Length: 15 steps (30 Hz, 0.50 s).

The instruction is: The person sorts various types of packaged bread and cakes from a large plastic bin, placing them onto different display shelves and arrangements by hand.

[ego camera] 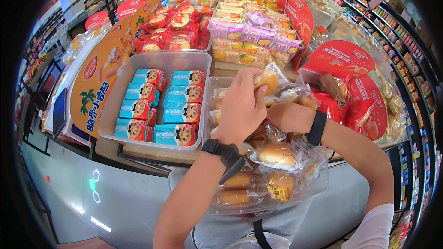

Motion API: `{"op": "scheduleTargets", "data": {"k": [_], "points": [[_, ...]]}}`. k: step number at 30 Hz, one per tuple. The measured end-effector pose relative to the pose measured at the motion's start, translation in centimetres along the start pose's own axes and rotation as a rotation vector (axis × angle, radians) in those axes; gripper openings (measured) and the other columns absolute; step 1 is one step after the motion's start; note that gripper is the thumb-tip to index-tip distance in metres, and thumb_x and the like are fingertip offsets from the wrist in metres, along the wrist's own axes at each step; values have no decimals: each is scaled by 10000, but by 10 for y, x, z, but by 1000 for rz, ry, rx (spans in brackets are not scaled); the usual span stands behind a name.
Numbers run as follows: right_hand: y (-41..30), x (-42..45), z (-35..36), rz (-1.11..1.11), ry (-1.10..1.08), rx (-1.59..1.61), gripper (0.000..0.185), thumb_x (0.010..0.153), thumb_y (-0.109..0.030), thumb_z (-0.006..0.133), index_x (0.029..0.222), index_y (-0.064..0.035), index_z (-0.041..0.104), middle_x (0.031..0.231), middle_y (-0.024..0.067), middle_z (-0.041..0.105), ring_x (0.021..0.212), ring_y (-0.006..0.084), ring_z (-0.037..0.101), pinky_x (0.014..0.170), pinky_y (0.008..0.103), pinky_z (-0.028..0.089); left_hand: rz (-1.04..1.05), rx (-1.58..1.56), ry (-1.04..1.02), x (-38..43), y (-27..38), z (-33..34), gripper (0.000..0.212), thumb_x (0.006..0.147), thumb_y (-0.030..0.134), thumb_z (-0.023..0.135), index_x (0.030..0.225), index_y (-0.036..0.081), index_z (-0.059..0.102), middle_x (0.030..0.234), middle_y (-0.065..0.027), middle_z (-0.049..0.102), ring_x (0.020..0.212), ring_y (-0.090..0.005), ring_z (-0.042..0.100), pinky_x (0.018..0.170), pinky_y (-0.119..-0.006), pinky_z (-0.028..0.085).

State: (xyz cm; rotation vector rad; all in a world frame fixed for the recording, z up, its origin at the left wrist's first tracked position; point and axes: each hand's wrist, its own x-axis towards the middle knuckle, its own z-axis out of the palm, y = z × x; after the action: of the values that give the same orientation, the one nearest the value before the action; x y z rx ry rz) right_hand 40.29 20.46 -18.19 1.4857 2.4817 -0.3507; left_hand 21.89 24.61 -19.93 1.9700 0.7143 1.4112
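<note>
My left hand (pixel 242 105), with a black band at the wrist, grips a round bread roll in clear wrapping (pixel 268 82). Below and to its right, my right hand (pixel 290 116) reaches among wrapped rolls; its fingers are hidden behind the left hand and the packages. A clear plastic bin (pixel 207 90) stands on the display under my hands, with wrapped rolls inside. Nearer my body, a second clear tray (pixel 270 209) holds several wrapped rolls, one large roll (pixel 277 155) on top and a roll with a yellow label (pixel 279 186) near the front.
Left stands a translucent bin (pixel 104 124) with blue-and-red snack packs (pixel 183 112). Behind are red-wrapped pastries (pixel 180 20) and stacked purple and yellow packs (pixel 242 31). Red packages (pixel 330 105) and red sign boards (pixel 346 55) are at right, an orange sign board (pixel 90 93) at left.
</note>
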Motion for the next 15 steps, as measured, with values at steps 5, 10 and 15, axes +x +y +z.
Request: {"op": "scheduleTargets", "data": {"k": [5, 10, 15], "points": [[29, 11, 16, -188, 16, 345, 362, 933, -119, 603, 1285, -91, 683, 1171, 159, 701, 1011, 362, 691, 889, 475, 537, 81, -5, 30, 4, -2, 5, 301, 925, 18, 644, 1205, 13, 533, 1158, -230, 630, 1050, -469, 611, 872, -518, 505], [2, 6, 0, -42, 117, 271, 225, 876, -94, 637, 1051, 42, 679, 961, 255, 710, 939, 437, 674, 849, 494, 538, 29, 23, -34, 4, -5, 1, 309, 973, 38, 627, 1269, -5, 550, 1196, -214, 646, 1147, -381, 638, 966, -418, 518], [-7, 13, 0, 127, 361, -33, 162, 885, -116, 631, 972, 12, 676, 926, 219, 704, 906, 384, 691, 741, 499, 561, -40, 27, 38, 4, -3, -2, 299, 987, 53, 622, 1270, -14, 550, 1215, -213, 649, 1162, -350, 643, 969, -407, 522]]}}
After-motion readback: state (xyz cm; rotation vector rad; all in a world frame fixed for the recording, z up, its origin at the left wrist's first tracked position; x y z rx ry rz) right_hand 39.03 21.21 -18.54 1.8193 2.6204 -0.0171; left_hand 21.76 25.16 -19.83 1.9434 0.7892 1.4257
